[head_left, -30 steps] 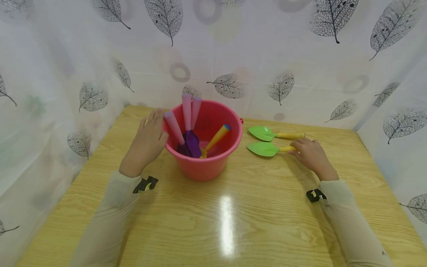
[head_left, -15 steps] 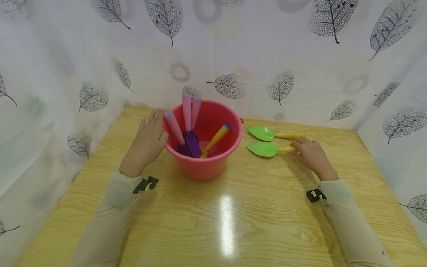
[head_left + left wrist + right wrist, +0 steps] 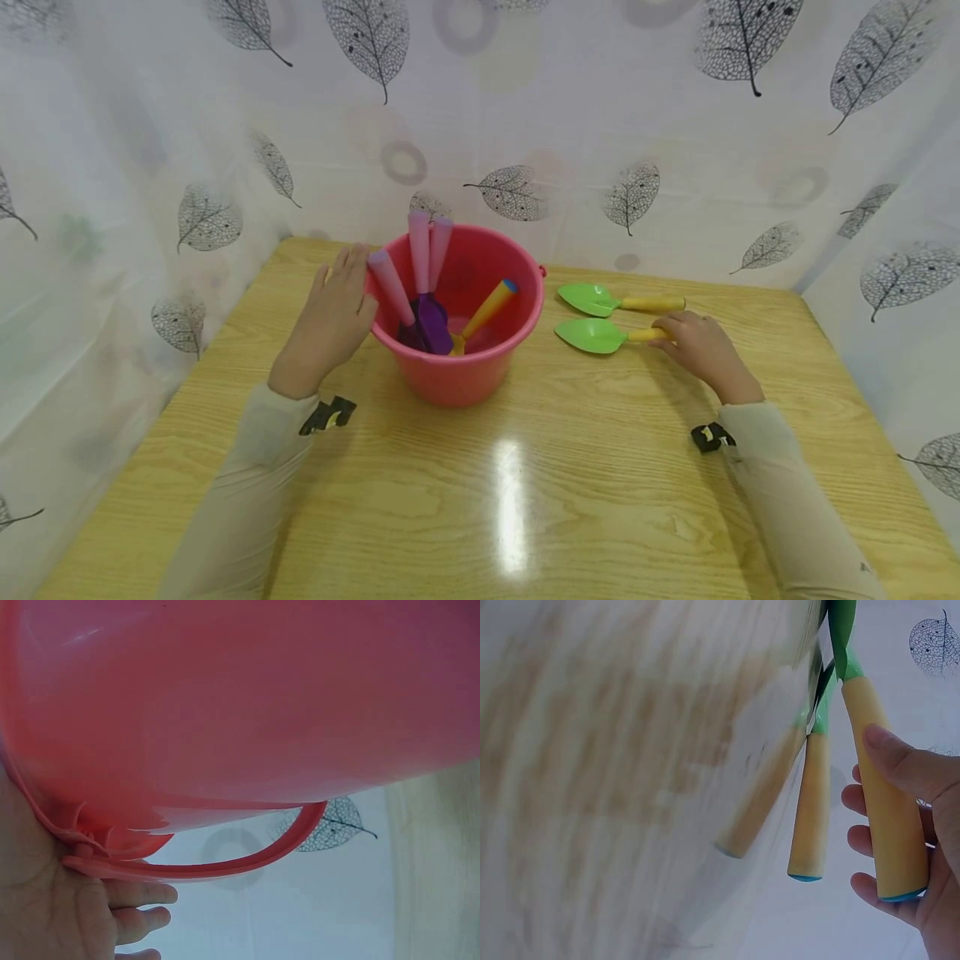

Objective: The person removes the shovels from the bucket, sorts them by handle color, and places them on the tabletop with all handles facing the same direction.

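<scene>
A red bucket (image 3: 457, 379) stands left of centre on the table, and my left hand (image 3: 327, 321) rests at its left rim with fingers extended. The left wrist view has the palm against the rim, beside the bucket's handle (image 3: 225, 868). My right hand (image 3: 701, 350) grips the yellow handle (image 3: 889, 802) of a green-bladed hand trowel (image 3: 592, 335), which lies low over the table with its blade pointing left. Thumb and fingers wrap round that handle. Just behind it lies a second, matching hand trowel (image 3: 588, 299).
Inside the bucket lean several tools: pink handles (image 3: 420, 254), a purple scoop (image 3: 432, 325) and a yellow handle (image 3: 491, 307) with a blue end. A leaf-printed curtain (image 3: 570, 108) closes off the back and sides of the wood-grain table (image 3: 420, 517).
Almost nothing has moved. Both hands keep their places, the left at the bucket and the right on the nearer trowel.
</scene>
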Available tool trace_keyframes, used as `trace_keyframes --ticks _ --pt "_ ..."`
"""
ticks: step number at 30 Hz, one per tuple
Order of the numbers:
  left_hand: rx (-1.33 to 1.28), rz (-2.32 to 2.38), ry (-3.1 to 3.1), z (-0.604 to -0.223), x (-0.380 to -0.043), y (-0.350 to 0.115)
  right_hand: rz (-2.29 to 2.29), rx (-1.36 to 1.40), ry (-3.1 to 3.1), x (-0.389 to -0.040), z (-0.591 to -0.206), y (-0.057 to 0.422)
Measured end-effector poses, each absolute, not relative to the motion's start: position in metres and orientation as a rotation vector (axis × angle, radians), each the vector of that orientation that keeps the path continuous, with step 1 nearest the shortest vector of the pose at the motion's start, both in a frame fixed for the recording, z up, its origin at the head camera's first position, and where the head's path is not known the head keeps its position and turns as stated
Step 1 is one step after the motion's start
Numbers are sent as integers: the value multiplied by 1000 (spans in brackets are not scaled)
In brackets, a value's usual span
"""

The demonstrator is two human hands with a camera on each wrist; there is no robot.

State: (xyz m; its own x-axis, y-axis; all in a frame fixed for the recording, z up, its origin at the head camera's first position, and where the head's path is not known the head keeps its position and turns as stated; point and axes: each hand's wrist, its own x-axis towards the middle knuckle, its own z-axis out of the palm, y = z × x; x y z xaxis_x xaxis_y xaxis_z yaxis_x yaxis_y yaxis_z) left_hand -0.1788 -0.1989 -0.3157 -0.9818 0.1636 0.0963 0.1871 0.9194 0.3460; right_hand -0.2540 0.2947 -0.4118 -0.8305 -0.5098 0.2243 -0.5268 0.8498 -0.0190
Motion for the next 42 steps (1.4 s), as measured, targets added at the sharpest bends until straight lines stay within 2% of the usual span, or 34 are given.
trace_keyframes --ticks 42 --pt "-269 -597 -3010 -317 -181 -200 -117 926 -2793 -257 -409 298"
